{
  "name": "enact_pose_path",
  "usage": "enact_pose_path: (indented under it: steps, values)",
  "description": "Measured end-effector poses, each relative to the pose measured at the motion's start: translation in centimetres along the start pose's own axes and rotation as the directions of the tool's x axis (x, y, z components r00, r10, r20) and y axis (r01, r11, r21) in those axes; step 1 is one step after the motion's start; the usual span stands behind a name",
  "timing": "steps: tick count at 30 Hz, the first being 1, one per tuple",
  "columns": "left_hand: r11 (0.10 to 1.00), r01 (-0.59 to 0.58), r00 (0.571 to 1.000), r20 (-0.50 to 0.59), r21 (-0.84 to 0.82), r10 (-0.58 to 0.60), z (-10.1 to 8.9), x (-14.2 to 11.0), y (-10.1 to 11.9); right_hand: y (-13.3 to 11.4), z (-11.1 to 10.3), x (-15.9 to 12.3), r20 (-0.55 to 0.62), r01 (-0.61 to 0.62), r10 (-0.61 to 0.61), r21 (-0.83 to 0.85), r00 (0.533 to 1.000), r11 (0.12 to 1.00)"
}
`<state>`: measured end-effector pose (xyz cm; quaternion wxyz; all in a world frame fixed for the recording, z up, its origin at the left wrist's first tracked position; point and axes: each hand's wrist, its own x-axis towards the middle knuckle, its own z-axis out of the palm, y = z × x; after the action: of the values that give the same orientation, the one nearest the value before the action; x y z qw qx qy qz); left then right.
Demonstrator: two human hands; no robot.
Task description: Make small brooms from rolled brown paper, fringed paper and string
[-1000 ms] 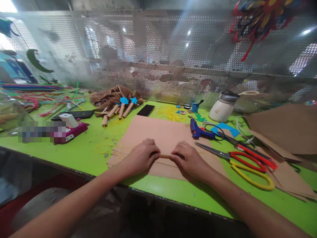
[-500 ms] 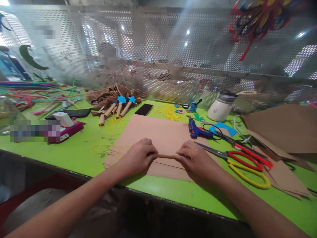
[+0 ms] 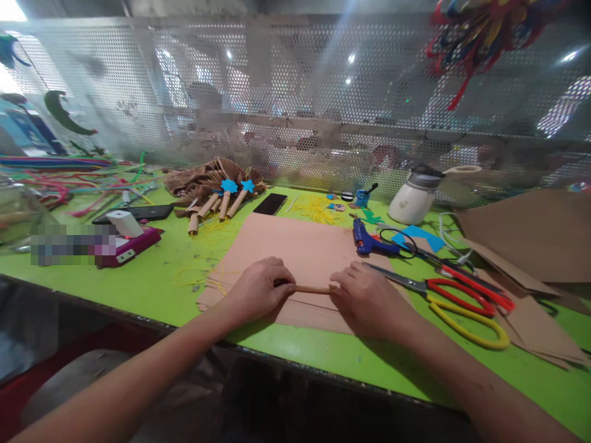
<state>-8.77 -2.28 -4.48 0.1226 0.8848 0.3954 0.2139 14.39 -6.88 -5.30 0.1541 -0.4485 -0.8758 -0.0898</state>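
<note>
The person's left hand [image 3: 265, 283] is pinching the left end of a thin, brown paper roll [image 3: 313, 289] between thumb and fingers. The right hand [image 3: 367, 298] is touching the roll's right end with curled fingers; whether it is gripping firmly cannot be told. The roll is lying level between the two hands, over the near part of a stack of flat, light-brown paper sheets [image 3: 286, 246], and whether it is joined to the top sheet is unclear. The stack is resting on a bright green surface [image 3: 157, 271], near its front edge. A blue glue gun [image 3: 362, 240] is lying across the stack's far right corner. Just beside the right hand, large metal scissors with one red and one yellow handle loop [image 3: 420, 287] are pointing their blades toward it. Beyond the stack, a flat black phone [image 3: 271, 203] is lying near some tangled yellow strands [image 3: 318, 210].
</note>
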Motion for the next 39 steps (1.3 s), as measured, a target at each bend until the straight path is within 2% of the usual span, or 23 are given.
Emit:
enact_pose_path:
  steps: [7, 13, 19, 22, 30, 39]
  values:
    - [1.0, 0.008, 1.0, 0.028, 0.025, -0.009, -0.1, 0.0, 0.1, 0.3, 0.1, 0.0, -0.007, 0.048, -0.048, 0.056, 0.999, 0.997]
    - [0.997, 0.006, 0.998, 0.054, 0.08, -0.01, -0.4, 0.3, 0.6, 0.3, 0.1, 0.0, 0.011, -0.009, 0.008, 0.119, 1.0, 0.993]
    - [0.989, 0.067, 0.994, 0.083, 0.128, -0.078, -0.6, 0.4, 1.2, 0.2, -0.5, 0.0, 0.026, -0.013, 0.009, 0.151, 1.0, 0.988]
    - [0.989, 0.099, 0.992, 0.068, 0.108, -0.107, -0.5, 0.2, 1.3, 0.2, -0.6, -0.2, 0.012, 0.004, -0.007, 0.187, 1.0, 0.982]
    - [0.992, 0.121, 0.99, 0.068, 0.026, -0.123, -0.3, 0.2, 0.7, 1.0, -0.2, 0.0, 0.031, -0.051, 0.044, 0.324, 0.999, 0.945]
    - [0.985, 0.17, 0.964, 0.203, 0.032, -0.173, -0.1, 2.1, -1.4, 1.7, 0.4, 0.3, 0.013, -0.007, 0.004, 0.193, 1.0, 0.981]
